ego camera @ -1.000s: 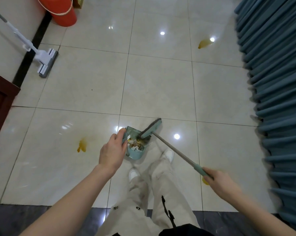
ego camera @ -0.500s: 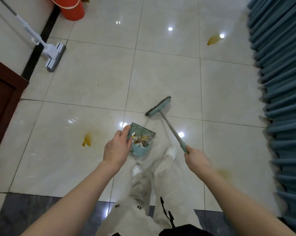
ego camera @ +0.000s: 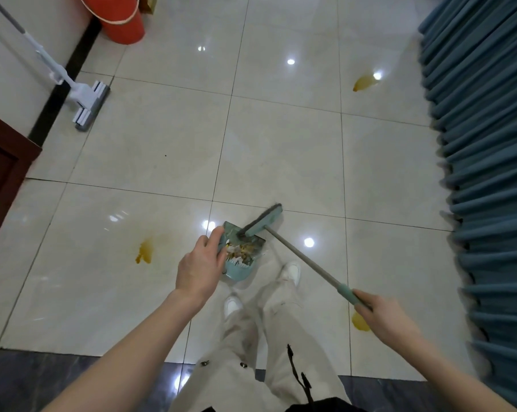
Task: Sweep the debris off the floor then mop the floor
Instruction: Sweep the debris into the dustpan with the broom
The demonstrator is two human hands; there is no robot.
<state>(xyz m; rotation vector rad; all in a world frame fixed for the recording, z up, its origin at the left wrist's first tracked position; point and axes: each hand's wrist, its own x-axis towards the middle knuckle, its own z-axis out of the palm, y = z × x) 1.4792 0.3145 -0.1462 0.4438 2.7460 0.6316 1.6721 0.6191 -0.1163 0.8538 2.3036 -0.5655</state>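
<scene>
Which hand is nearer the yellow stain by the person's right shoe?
Right. The right hand grips the broom handle directly beside the yellow stain, partly covering it. The left hand holds the dustpan, well off to its left.

left hand (ego camera: 199, 267) grips dustpan (ego camera: 241, 252) | right hand (ego camera: 383, 315) holds broom (ego camera: 299, 253) | bristles at pan mouth

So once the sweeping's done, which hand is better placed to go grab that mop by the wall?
Probably the left hand. The mop leans against the wall on the person's left. That hand would first have to put down the dustpan. The right hand holds the broom on the far side.
</scene>
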